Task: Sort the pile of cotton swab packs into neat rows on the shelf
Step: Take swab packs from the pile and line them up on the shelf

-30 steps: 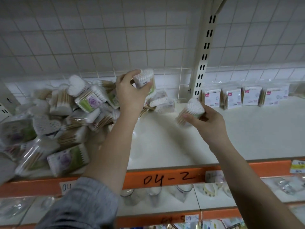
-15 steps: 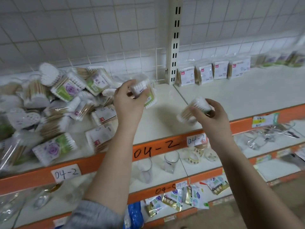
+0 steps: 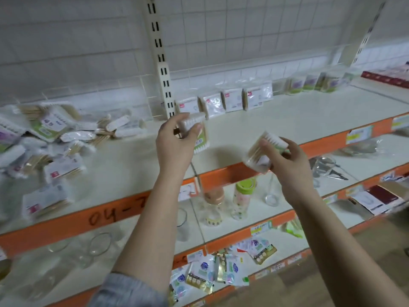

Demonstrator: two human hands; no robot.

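My left hand (image 3: pixel 176 140) grips a green-edged cotton swab pack (image 3: pixel 199 138) above the white shelf (image 3: pixel 287 120). My right hand (image 3: pixel 285 160) holds a second swab pack (image 3: pixel 263 149), tilted, over the shelf's orange front edge (image 3: pixel 321 145). A loose pile of swab packs (image 3: pixel 51 140) covers the left part of the shelf. Against the back wall stands a neat row of red-labelled packs (image 3: pixel 223 103), and further right a row of green and purple packs (image 3: pixel 309 83).
A slotted upright post (image 3: pixel 162 63) splits the wire-grid back wall. The lower shelf holds glass cups (image 3: pixel 99 242), patterned bottles (image 3: pixel 242 200) and clear jugs (image 3: pixel 325 167). Small sachets (image 3: pixel 210 273) lie on the bottom shelf. Dark red boxes (image 3: pixel 389 76) sit at far right.
The view has swung right and down, so the pile slid toward the left edge. Both hands, each with its pack, have moved rightward along the shelf toward the rows.
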